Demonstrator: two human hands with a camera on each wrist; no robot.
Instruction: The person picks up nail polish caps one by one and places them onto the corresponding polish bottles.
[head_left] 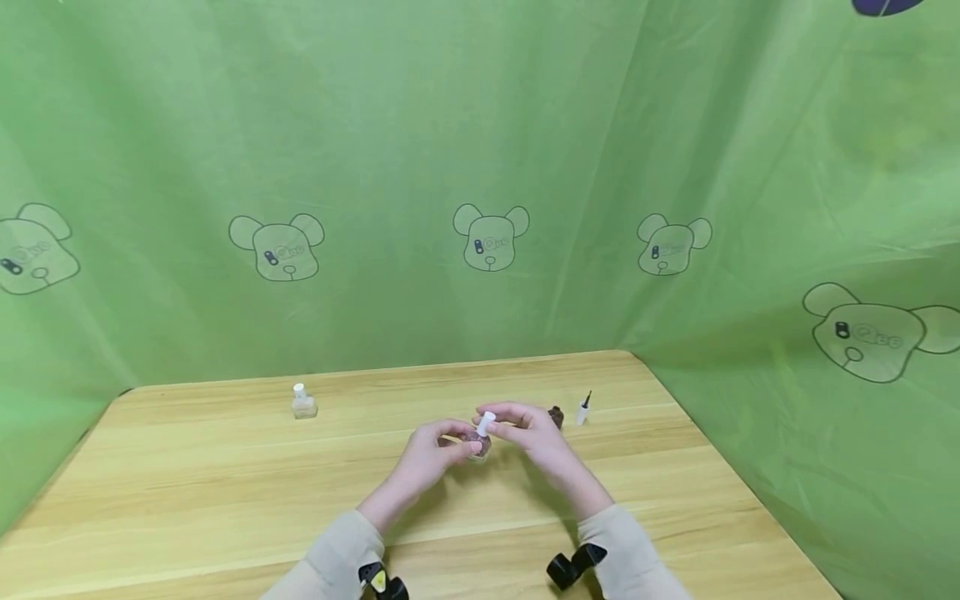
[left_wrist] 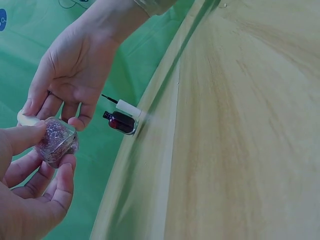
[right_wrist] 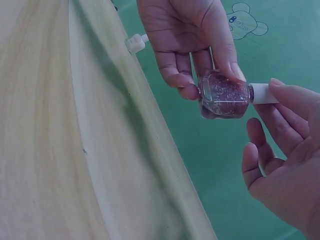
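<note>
A glittery pink nail polish bottle (right_wrist: 225, 97) is held above the table between the two hands. My left hand (head_left: 431, 454) grips its glass body between thumb and fingers. On the bottle's neck sits a white cap (head_left: 486, 423), which my right hand (head_left: 536, 433) pinches between thumb and index finger. The right hand's other fingers are loosely bent, as the right wrist view shows. Beyond the right hand stands a dark nail polish bottle (left_wrist: 121, 122) with its neck uncovered. Beside it, a white brush cap (head_left: 582, 412) stands with its black brush pointing up.
Toward the back left of the wooden table (head_left: 225, 483) stands a clear bottle (head_left: 303, 407) with a white cap. A green curtain (head_left: 390, 300) printed with bear heads hangs behind the table and along its right side.
</note>
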